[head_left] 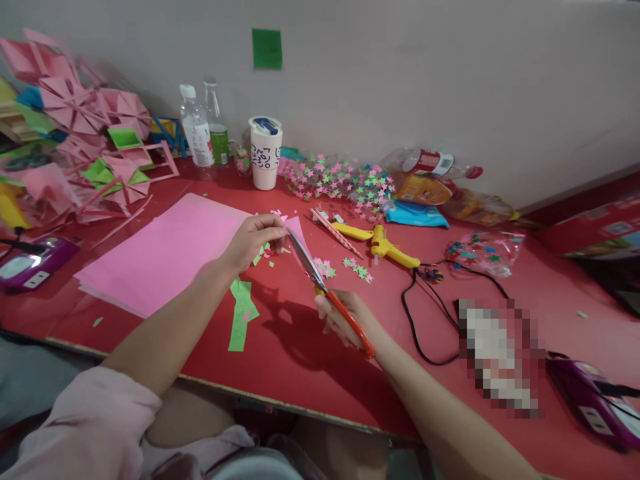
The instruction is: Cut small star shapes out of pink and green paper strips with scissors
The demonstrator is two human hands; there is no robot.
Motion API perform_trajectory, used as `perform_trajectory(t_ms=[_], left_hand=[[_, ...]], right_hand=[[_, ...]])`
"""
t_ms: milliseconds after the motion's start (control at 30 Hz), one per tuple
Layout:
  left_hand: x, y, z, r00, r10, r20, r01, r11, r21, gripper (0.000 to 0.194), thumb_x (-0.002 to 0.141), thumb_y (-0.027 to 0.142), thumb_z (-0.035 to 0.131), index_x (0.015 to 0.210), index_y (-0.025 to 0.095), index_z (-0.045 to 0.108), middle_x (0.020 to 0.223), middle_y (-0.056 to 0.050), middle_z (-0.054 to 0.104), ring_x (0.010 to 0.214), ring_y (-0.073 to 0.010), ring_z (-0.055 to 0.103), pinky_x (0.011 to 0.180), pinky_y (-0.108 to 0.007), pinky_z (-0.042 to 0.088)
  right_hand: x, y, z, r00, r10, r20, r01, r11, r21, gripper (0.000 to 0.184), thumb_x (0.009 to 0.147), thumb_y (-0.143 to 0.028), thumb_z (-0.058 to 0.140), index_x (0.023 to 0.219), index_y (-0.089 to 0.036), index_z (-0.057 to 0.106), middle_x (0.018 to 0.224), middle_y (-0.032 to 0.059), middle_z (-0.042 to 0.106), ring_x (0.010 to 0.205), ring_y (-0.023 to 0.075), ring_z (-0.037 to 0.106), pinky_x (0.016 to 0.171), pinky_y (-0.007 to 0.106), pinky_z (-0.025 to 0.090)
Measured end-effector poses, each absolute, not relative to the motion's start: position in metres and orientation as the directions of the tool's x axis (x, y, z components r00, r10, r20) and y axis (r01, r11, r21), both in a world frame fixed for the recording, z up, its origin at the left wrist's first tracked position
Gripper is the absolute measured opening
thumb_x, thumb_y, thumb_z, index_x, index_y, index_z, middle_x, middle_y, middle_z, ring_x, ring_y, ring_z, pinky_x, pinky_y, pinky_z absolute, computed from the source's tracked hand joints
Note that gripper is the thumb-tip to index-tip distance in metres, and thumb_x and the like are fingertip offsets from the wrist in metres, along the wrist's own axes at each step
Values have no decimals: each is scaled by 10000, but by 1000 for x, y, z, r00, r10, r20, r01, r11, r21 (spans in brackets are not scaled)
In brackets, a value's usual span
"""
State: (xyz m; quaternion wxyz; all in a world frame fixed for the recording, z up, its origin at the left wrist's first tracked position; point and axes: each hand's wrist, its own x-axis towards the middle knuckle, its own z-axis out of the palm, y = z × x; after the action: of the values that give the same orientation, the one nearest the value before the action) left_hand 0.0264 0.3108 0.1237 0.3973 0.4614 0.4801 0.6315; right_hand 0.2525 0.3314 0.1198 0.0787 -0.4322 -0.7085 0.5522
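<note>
My left hand is closed in a pinch at the edge of a small piece of pink paper, most of which lies behind the scissor blades. My right hand grips a pair of scissors by its orange-red handles, the blades pointing up and left toward my left fingertips. Whether the blades touch the paper is hard to tell. Below my left hand lies a cut strip of green paper with a bit of pink on it. Pink sheets are stacked beneath and left of my left forearm.
Right of the scissors lie small star cutouts, a yellow glue gun with a black cord, and a yellow cutter. Behind stand a white cup, bottles and a bag of stars. Pink paper constructions pile up at left.
</note>
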Motion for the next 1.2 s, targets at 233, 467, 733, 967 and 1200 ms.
perform_trajectory(t_ms=[233, 467, 733, 967, 1200], left_hand=[[27, 310, 124, -264, 944, 196, -71, -222, 972, 163, 707, 234, 626, 562, 169, 587, 530, 11, 595, 491, -90, 547, 533, -235, 462], [27, 311, 122, -251, 947, 202, -99, -233, 967, 158, 729, 215, 620, 580, 166, 603, 531, 16, 597, 481, -81, 544, 517, -223, 443], [28, 311, 122, -287, 937, 200, -86, -233, 969, 129, 725, 228, 634, 617, 170, 594, 536, 28, 578, 488, -83, 537, 528, -227, 435], [30, 313, 123, -373, 903, 213, -58, -252, 966, 91, 677, 230, 670, 634, 171, 617, 554, 33, 562, 541, -87, 514, 568, -229, 414], [35, 316, 118, -373, 891, 259, -122, -324, 938, 91, 685, 210, 670, 632, 172, 608, 644, 35, 527, 643, -88, 484, 651, -230, 387]], right_hand=[[252, 331, 123, -618, 688, -380, 533, 12, -846, 438, 758, -598, 567, 606, -204, 451, 383, -78, 419, 269, 64, 375, 285, 177, 259], [252, 332, 122, -620, 694, -366, 523, 18, -852, 422, 767, -588, 565, 623, -204, 465, 382, -74, 446, 277, 70, 394, 296, 181, 263], [254, 335, 119, -658, 659, -363, 494, 14, -870, 461, 797, -629, 520, 618, -212, 443, 328, -97, 366, 274, 81, 401, 345, 202, 328], [254, 336, 118, -643, 671, -369, 512, 18, -859, 472, 787, -653, 511, 633, -210, 457, 324, -78, 401, 291, 98, 445, 320, 190, 291], [255, 337, 113, -722, 616, -316, 418, 24, -908, 497, 782, -682, 498, 643, -205, 476, 336, -96, 394, 275, 70, 389, 421, 229, 429]])
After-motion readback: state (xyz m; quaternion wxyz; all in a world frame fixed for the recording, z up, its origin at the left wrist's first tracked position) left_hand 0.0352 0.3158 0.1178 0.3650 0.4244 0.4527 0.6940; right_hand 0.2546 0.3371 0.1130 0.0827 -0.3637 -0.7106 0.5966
